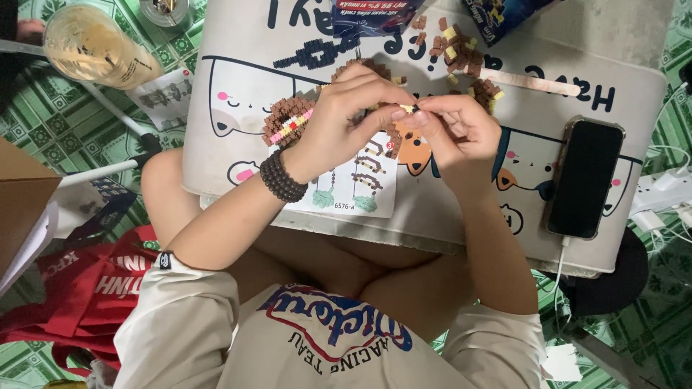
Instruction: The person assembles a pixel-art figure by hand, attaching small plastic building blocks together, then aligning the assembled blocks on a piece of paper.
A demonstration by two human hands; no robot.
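My left hand [353, 119] and my right hand [454, 130] meet above a small white lap table [238, 57]. Between their fingertips they pinch a tiny yellow and dark building block [409, 109]. A beaded dark bracelet sits on my left wrist. Just left of my left hand lies a brown, pink and yellow block model [287, 121]. Under my hands lies a printed instruction sheet [360, 191]. Loose brown and yellow blocks [454, 50] lie beyond my right hand.
A black phone [585, 176] on a white cable lies at the table's right. A wooden stick [530, 81] lies near the far edge. A plastic cup with a pale drink [94, 47] stands on the green floor at left, a red bag [79, 288] beside my knee.
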